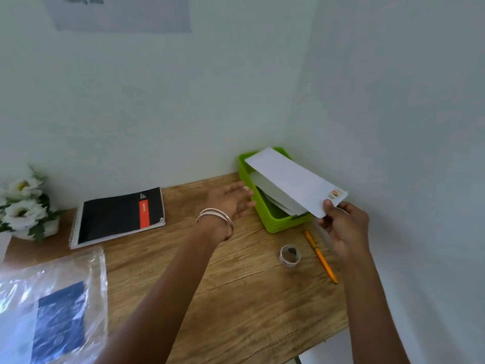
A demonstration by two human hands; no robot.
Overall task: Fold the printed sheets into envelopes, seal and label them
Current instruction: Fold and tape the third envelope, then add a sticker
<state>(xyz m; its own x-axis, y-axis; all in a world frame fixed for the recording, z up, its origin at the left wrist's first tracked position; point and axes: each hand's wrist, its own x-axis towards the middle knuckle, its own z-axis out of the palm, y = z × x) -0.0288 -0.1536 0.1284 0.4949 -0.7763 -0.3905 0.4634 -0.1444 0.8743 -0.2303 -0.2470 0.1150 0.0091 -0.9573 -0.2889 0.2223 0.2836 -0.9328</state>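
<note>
While pinched: envelope [291,179] (corner) between fingers [328,206].

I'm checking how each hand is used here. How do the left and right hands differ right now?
The right hand pinches the corner of a white envelope, held tilted over the green basket; the left hand holds nothing, fingers spread open beside the basket's left wall. The left wrist wears bangles; the right wrist is bare. Both reach toward the basket above the wooden desk.

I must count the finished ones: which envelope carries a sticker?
The envelope held by the right hand, sticker at its corner; those in the green basket show none.
</note>
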